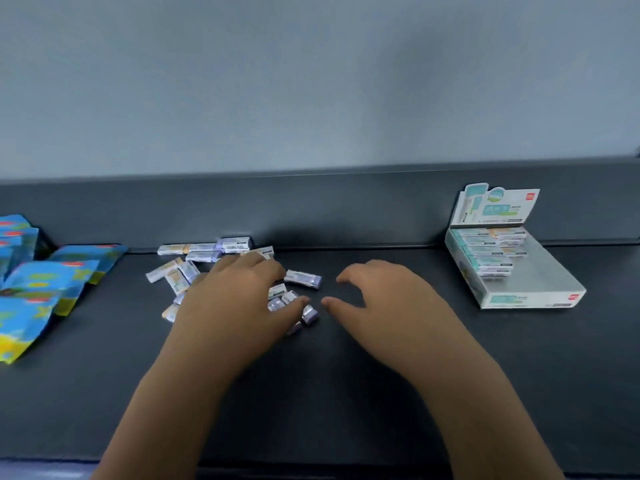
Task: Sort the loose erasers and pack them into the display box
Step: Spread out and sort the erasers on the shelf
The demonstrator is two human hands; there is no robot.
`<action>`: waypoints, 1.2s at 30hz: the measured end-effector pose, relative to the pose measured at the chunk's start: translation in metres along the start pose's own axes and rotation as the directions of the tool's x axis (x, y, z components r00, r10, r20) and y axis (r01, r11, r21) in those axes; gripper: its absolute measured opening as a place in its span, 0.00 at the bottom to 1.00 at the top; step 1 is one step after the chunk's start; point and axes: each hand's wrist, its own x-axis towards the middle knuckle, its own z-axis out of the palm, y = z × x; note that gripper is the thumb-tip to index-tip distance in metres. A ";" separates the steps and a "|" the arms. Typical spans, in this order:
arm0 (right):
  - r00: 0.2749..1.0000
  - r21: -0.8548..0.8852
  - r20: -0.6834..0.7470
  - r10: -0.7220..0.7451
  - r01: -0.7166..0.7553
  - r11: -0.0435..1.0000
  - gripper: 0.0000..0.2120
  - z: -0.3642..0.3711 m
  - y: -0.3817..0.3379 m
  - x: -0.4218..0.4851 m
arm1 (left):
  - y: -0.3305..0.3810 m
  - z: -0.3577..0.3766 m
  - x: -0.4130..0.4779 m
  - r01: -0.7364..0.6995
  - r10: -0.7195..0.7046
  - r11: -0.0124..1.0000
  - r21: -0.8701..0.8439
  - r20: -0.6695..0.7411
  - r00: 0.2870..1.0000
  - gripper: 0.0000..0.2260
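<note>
"Erasers (204,252): where?"

"Loose heap on the counter (346,375), left of centre, its far edge against the back ledge. Farther left, blue-and-yellow packets (38,289), apart from the heap. Not ours."

"Left hand (239,299)?"

"Palm down over the heap, fingers spread and relaxed, thumb stretched rightward. No grip shows. What lies under the palm is hidden."

"Strays?"

"One stray (303,279), purple sleeve, just right of the fingertips, clear on all sides. A few more by the thumb."

"Right hand (384,303)?"

"Just right of the heap, fingers loosely curled, holding nothing. Whether it touches the counter, cannot tell."

"Box (533,285)?"

"Far right, well apart from both hands, header card upright. Back rows part filled with teal and orange sleeves, front of the tray bare."

"Handling?"

"Judgement only: small, light, stiff blocks in slick paper sleeves. Likely to skate if nudged, and may slip from the sleeve if taken by the ends. Pinch mid-sleeve across the long sides, thumb against forefinger."
</note>
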 end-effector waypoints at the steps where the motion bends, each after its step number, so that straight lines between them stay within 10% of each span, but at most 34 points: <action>1: 1.000 -0.001 0.002 0.001 -0.001 1.000 0.21 0.005 -0.010 0.002 | -0.011 0.000 0.000 -0.001 0.001 1.000 -0.003 0.003 1.000 0.29; 19: 0.998 -0.134 0.067 0.007 0.002 0.991 0.15 0.036 -0.088 0.044 | -0.133 -0.006 -0.004 0.066 -0.062 0.990 -0.128 0.038 0.997 0.23; 36: 0.979 -0.279 -0.024 0.201 -0.199 0.940 0.07 0.076 -0.116 0.068 | -0.117 0.018 0.075 -0.502 0.516 0.857 -0.117 0.161 0.842 0.15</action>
